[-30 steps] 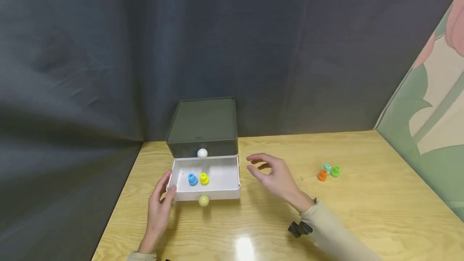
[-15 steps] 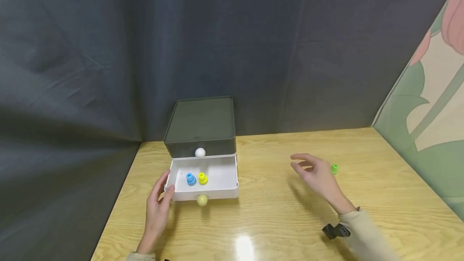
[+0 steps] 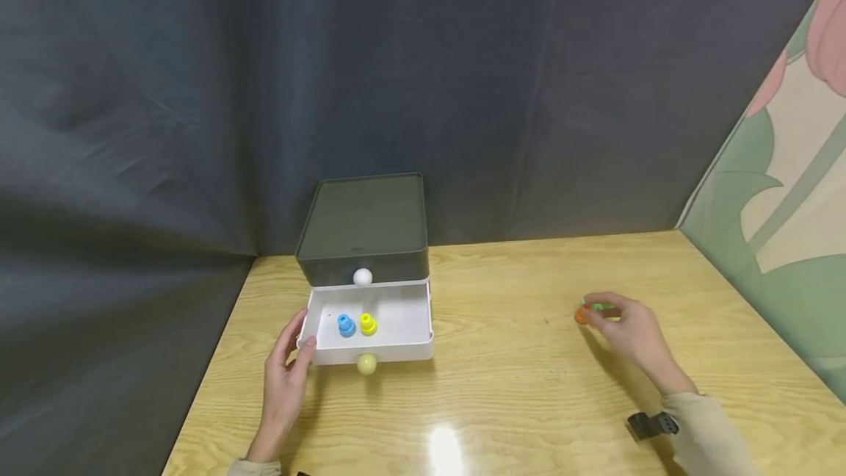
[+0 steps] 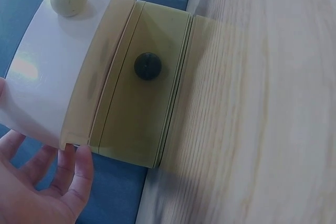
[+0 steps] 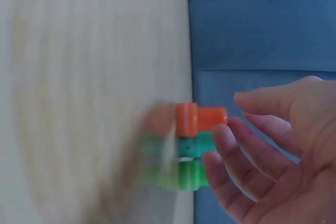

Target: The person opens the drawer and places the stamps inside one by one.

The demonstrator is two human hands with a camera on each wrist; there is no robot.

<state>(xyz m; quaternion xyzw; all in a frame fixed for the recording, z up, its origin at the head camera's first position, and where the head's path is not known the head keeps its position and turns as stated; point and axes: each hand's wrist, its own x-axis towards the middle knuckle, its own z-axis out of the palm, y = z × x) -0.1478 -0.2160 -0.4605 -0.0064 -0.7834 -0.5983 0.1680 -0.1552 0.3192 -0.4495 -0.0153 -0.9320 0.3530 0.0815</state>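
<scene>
A white drawer (image 3: pixel 403 314) is pulled out beneath a dark grey cabinet top (image 3: pixel 366 219). My left hand (image 3: pixel 284 388) holds the drawer's left side, thumb at the front corner and fingers along the side wall. Inside the drawer stand a blue stepped peg (image 3: pixel 346 325) and a yellow one (image 3: pixel 367 325). Over on the right, my right hand (image 3: pixel 631 336) is at the loose pegs, thumb and fingers spread around the orange peg (image 5: pixel 202 119). In the right wrist view its fingertips are right at the peg's narrow top. Beside it stand a teal peg (image 5: pixel 199 144) and a green peg (image 5: pixel 190 176).
The upper drawer has a white round knob (image 3: pixel 363 277); the pulled-out one has a yellowish knob (image 3: pixel 366 363). A wooden table (image 3: pixel 502 388) lies under everything. Dark cloth (image 3: pixel 476 94) hangs behind and at the left, and a flower-patterned panel (image 3: pixel 806 241) stands at the right.
My right hand has moved right, from beside the drawer to the loose pegs, and its fingers now surround the orange one. My left hand stays on the drawer.
</scene>
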